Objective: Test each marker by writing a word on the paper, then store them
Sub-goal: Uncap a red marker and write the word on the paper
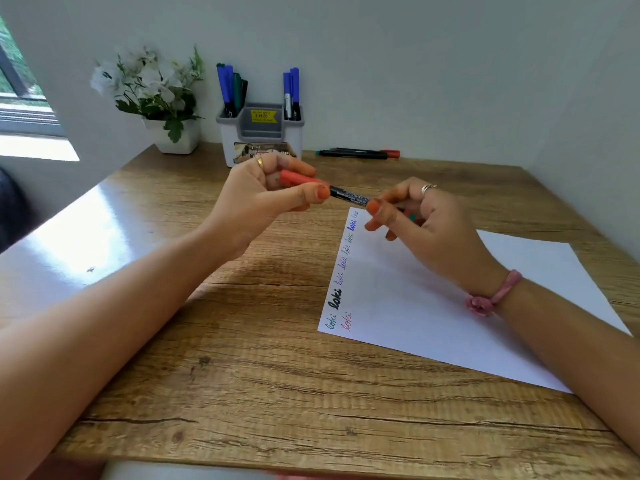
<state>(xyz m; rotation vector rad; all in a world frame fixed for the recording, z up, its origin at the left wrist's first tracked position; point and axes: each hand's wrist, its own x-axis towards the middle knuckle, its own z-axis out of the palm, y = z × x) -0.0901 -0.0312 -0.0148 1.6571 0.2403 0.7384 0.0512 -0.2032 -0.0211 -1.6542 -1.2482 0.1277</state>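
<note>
- Marker (349, 195) sits in the air between your hands, above the worktop (277, 358), just past the paper's (433, 306) far corner.
- Your left hand (263, 195) curls round the red cap (298, 178) end.
- Your right hand (422, 216) pinches the black barrel's other end.
- Paper lies flat at right, with "loki" written repeatedly along its left edge.
- Holder (259, 140) at the back has markers standing in it; two more markers (356, 153) lie to its right.

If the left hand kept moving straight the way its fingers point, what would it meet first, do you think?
Probably the right hand, which grips the other end of the same black marker with a red cap that the left hand holds; depth is uncertain.
</note>
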